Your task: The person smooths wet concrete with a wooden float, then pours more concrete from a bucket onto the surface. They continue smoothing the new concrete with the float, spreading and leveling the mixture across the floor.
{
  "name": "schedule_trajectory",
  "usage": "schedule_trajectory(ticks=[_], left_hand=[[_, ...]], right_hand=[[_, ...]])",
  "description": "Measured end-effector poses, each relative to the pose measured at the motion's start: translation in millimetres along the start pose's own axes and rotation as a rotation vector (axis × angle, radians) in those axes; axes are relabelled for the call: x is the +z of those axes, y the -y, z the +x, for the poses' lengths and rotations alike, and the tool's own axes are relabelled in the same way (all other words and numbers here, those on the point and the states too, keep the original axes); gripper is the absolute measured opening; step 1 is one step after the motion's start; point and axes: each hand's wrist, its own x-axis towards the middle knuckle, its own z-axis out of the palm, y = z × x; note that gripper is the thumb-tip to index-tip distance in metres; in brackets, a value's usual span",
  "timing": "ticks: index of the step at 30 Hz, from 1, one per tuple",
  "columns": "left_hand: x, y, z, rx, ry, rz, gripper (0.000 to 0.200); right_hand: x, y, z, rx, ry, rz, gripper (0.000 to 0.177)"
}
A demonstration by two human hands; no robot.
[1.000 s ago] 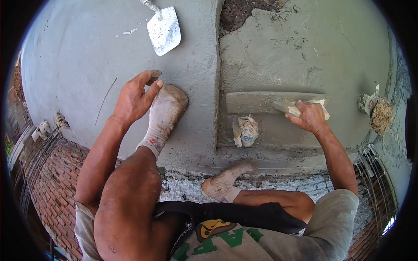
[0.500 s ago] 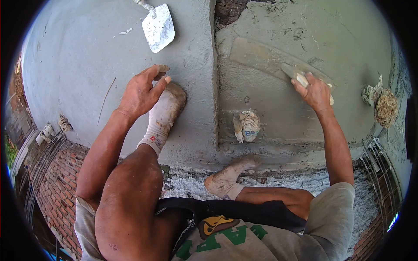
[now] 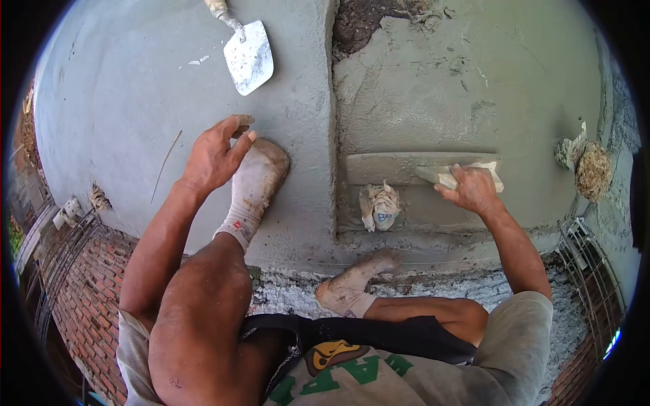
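My right hand [image 3: 472,188] is closed round the handle of a long plastering trowel [image 3: 382,167]. The blade lies flat on the wet grey mortar [image 3: 420,122], crosswise in the recessed section. Just below the blade is a crumpled, printed wad of bag [image 3: 381,207], close to its edge. Over the socked left foot [image 3: 259,172], my left hand [image 3: 215,154] hovers with thumb and fingers apart and nothing in it; its fingertips are smeared grey. A smaller trowel [image 3: 248,59] with mortar on its blade lies on the smooth surface beyond that hand.
A raised mortar edge [image 3: 333,135] divides the two levels. A rough dark hole [image 3: 365,24] shows at the top. A clump of fibrous material [image 3: 593,171] sits at the right. Steel rebar [image 3: 592,260] sticks out at right, and brickwork [image 3: 88,291] lies below on the left.
My right hand has drawn the plastering trowel down toward me, and its blade has turned from slanted to nearly level. My left hand has hardly moved.
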Motion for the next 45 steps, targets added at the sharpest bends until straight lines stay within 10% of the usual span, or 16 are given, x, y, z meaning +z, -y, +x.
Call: schedule_trajectory(ticks=[9, 18, 23, 30, 37, 45], left_hand=[[4.1, -8.5, 3.1, 0.033, 0.031, 0.037, 0.033], [5.9, -1.4, 0.3, 0.045, 0.017, 0.050, 0.033], [3.3, 9.9, -2.7, 0.027, 0.019, 0.031, 0.033], [6.8, 9.6, 2.4, 0.056, 0.022, 0.066, 0.032], [8.1, -13.7, 17.7, 0.061, 0.042, 0.035, 0.032], [14.2, -53.4, 49.0, 0.157, 0.100, -0.093, 0.035]], right_hand=[[-59.5, -23.7, 106.6, -0.078, -0.036, -0.189, 0.067], [-97.4, -54.3, 133.5, 0.375, -0.362, 0.091, 0.072], [-68.0, -12.8, 65.4, 0.101, -0.025, 0.001, 0.065], [-39.4, -20.9, 89.4, 0.061, -0.146, -0.074, 0.067], [-86.9, -68.9, 118.6, 0.546, -0.626, 0.155, 0.079], [-88.4, 24.8, 23.9, 0.841, -0.377, 1.161, 0.066]])
